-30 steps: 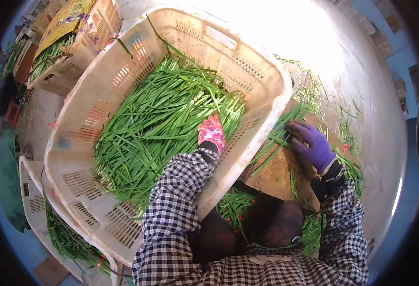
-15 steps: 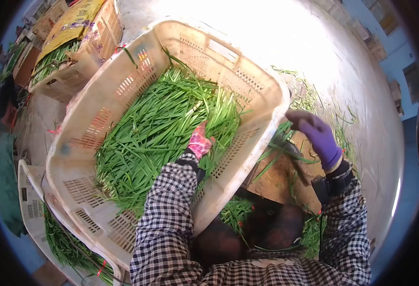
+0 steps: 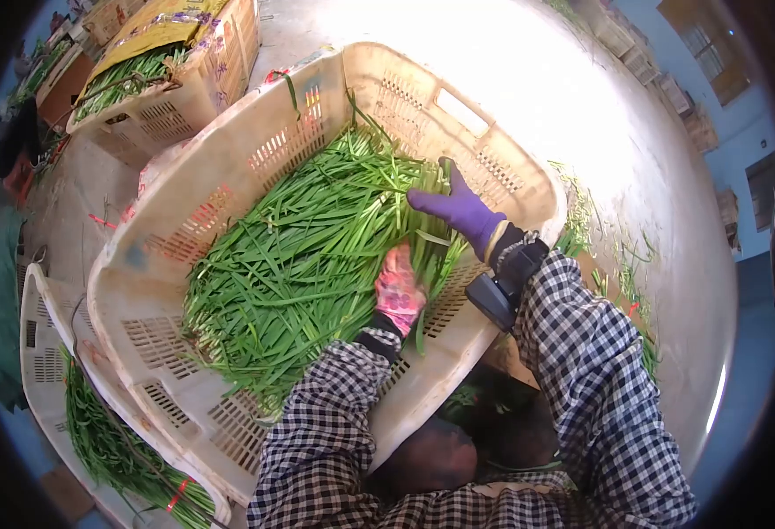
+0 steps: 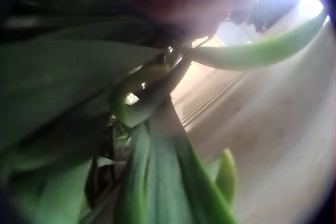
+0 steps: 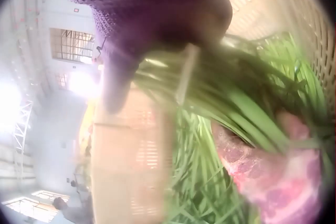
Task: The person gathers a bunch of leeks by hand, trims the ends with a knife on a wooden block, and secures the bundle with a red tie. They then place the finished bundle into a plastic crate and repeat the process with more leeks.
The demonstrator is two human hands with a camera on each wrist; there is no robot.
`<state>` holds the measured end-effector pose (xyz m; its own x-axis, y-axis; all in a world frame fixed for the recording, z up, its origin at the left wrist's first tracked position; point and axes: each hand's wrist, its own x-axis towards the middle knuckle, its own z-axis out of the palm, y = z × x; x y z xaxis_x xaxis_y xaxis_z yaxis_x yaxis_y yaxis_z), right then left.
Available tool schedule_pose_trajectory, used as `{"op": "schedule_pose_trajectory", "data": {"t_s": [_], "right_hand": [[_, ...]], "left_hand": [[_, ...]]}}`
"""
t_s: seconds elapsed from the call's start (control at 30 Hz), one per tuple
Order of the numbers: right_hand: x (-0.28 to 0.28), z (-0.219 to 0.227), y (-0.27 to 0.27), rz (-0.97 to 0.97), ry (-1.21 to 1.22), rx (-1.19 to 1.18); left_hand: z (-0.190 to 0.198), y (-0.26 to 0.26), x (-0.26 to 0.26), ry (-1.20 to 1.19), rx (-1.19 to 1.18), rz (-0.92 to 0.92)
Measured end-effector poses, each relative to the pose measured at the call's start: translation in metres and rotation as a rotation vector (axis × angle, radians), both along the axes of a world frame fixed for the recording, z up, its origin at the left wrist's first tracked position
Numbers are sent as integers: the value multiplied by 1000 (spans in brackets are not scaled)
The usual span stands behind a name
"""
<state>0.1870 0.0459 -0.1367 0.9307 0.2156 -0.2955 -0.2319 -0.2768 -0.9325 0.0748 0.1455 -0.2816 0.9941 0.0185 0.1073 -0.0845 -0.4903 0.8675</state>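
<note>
My left hand (image 3: pixel 399 286), in a pink patterned glove, grips a bunch of green chives (image 5: pixel 244 108) inside a large beige plastic crate (image 3: pixel 163 207). In the right wrist view its fingers and thumb curl round the long flat leaves. My right hand (image 3: pixel 465 212), in a purple glove, is at the bunch's far end, against the crate's right side. Its thumb stands out straight, and the palm lies over the leaf ends in the right wrist view. Beneath both hands a thick layer of chives (image 3: pixel 290 247) covers the crate floor. Blurred leaves (image 4: pixel 163 171) fill the left wrist view.
Another crate (image 3: pixel 215 75) with a yellow sack and greens stands at upper left. At lower left, a crate (image 3: pixel 39 339) contains greens tied with red. Cut scraps (image 3: pixel 630 264) litter the floor at right. My knees (image 3: pixel 436 454) are close below the crate.
My right hand has moved left from the board beside the crate, where it handled greens and a blade, to the bunch inside. My left hand now has chives raised in its grip.
</note>
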Motion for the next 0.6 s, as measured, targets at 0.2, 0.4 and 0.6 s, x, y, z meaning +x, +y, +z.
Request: {"op": "schedule_pose_trajectory", "data": {"t_s": [0.2,0.4,0.6], "right_hand": [[28,-69,-34,-54,3,-186],[-1,-2,-12,193,116,325],[-18,11,-11,254,1,176]], "left_hand": [[39,7,-8,-68,156,-134],[65,59,45,-180,-158,104],[79,52,66,-154,-824,-446]]}}
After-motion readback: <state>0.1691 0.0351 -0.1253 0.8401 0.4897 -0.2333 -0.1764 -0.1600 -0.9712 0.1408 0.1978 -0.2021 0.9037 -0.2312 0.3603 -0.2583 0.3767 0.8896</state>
